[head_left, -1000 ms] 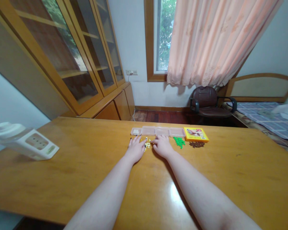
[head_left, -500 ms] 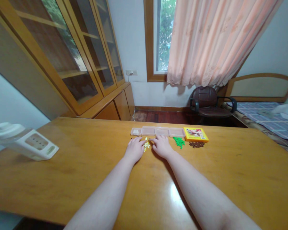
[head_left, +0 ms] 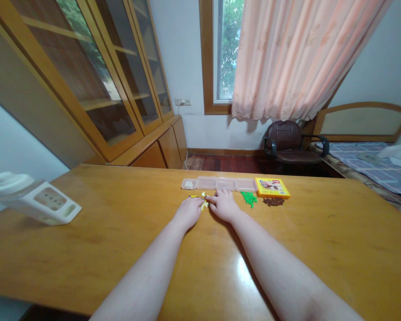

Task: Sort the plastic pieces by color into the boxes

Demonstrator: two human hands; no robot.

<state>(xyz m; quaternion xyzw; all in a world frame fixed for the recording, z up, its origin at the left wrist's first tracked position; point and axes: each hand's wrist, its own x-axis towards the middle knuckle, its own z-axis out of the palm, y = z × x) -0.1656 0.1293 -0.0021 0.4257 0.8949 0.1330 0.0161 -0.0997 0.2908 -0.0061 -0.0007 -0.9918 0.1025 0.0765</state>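
Small yellow and white pieces (head_left: 205, 206) lie in a loose pile on the wooden table, between my two hands. My left hand (head_left: 189, 212) rests at the pile's left side, its fingers reaching right over the pieces. From the other side my right hand (head_left: 225, 206) touches the pile with an outstretched finger, its other fingers apart. Just beyond my left hand are a few yellow pieces (head_left: 193, 196). To the right sit a heap of green pieces (head_left: 249, 199) and a heap of brown pieces (head_left: 273, 202). My fingers partly hide the pile.
Behind the heaps runs a row of clear shallow trays (head_left: 206, 183); the leftmost holds something whitish. A yellow box (head_left: 272, 187) stands at the row's right end. A white jug (head_left: 50, 200) is at the table's left. Beyond the table are a chair (head_left: 284, 140) and a cabinet.
The fingers of my left hand have swung right over the pile, uncovering yellow pieces behind them. My right hand's finger has moved slightly left, and the fingertips are now closer together.
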